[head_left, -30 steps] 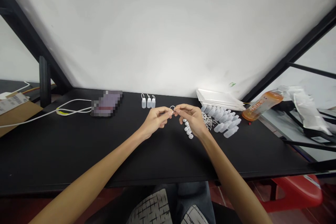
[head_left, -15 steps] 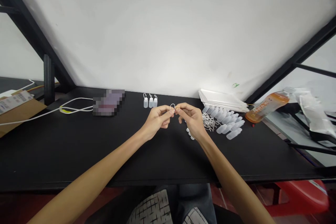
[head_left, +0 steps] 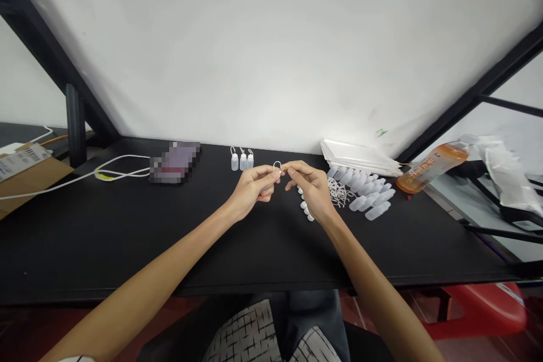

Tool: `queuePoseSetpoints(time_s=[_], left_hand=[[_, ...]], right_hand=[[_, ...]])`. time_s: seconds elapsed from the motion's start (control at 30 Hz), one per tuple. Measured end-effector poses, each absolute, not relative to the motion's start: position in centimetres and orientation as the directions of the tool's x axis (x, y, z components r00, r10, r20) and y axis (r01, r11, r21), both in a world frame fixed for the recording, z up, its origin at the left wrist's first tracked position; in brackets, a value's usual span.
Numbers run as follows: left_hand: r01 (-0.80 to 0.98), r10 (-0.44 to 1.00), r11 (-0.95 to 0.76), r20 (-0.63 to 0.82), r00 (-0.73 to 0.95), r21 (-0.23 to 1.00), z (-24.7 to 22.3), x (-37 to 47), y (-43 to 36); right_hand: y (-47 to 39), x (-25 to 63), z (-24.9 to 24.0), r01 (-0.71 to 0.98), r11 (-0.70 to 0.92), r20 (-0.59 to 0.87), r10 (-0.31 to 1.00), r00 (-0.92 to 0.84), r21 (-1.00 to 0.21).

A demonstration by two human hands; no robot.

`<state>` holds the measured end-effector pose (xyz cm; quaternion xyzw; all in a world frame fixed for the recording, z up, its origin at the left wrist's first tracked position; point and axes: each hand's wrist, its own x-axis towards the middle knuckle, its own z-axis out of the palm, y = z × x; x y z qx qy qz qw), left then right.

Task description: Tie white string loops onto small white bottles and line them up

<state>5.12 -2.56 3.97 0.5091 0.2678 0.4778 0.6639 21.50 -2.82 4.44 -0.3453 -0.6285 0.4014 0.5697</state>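
Observation:
Above the middle of the black table, my left hand (head_left: pixel 254 191) pinches a small looped white cord (head_left: pixel 277 164). My right hand (head_left: pixel 309 182) meets it from the other side, thumb and forefinger closed at the cord's right end. Whatever else sits between the fingertips is hidden. Behind my left hand stand three small bottles (head_left: pixel 242 160) with cord loops on top. Right of my right hand lie a tangle of loose white cords (head_left: pixel 339 194) and several translucent bottles (head_left: pixel 360 184) in rows. Several small white caps (head_left: pixel 304 205) show under my right wrist.
White sheets or envelopes (head_left: pixel 356 158) are stacked against the wall. An orange drink bottle (head_left: pixel 432 167) lies at the right edge beside plastic bags (head_left: pixel 504 175). Left are a pixelated flat object (head_left: pixel 176 163), a white cable (head_left: pixel 85 180) and a cardboard box (head_left: pixel 34 178). A red stool (head_left: pixel 483 311) stands below.
The right fingers have shifted slightly at the cord's end, and the right hand's lower fingers have opened a little. The view has tilted slightly; the cord stays between both hands.

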Motion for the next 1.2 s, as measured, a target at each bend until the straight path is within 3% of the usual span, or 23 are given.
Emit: queuePoseSetpoints(time_s=[0.33, 0.4, 0.5, 0.63, 0.77, 0.97, 1.2], left_hand=[[-0.296, 0.916, -0.002, 0.121, 0.383, 0.955, 3.7, 5.2, -2.6], [-0.228, 0.908, -0.053, 0.142, 0.395, 0.972, 3.5, 5.1, -2.3], [0.010, 0.902, -0.181, 0.162, 0.399, 0.983, 3.1, 4.6, -1.4], [0.500, 0.936, -0.319, 0.187, 0.297, 0.805, 2.6, 3.4, -0.5], [0.737, 0.943, -0.332, 0.197, 0.268, 0.589, 2.5, 2.3, -0.1], [0.873, 0.972, -0.225, 0.165, 0.169, 0.432, 2.0, 0.9, 0.8], [0.887, 0.984, -0.173, 0.112, 0.137, 0.429, 1.7, 0.7, 1.5]], right_hand=[[-2.5, 21.4, 3.9, 0.050, 0.443, 0.441, 0.897, -0.038, -0.895], [-2.4, 21.6, 4.0, 0.059, 0.441, 0.442, 0.897, -0.012, -0.895], [-1.8, 22.5, 4.0, 0.106, 0.479, 0.488, 0.869, 0.082, -0.871], [-0.4, 23.3, 3.5, 0.295, 0.484, 0.547, 0.815, 0.193, -0.824], [1.4, 22.1, 2.9, 0.583, 0.401, 0.569, 0.812, 0.132, -0.707], [3.8, 17.9, 2.8, 0.771, 0.258, 0.481, 0.874, 0.071, -0.583], [5.0, 15.9, 2.6, 0.838, 0.195, 0.473, 0.877, 0.084, -0.510]])
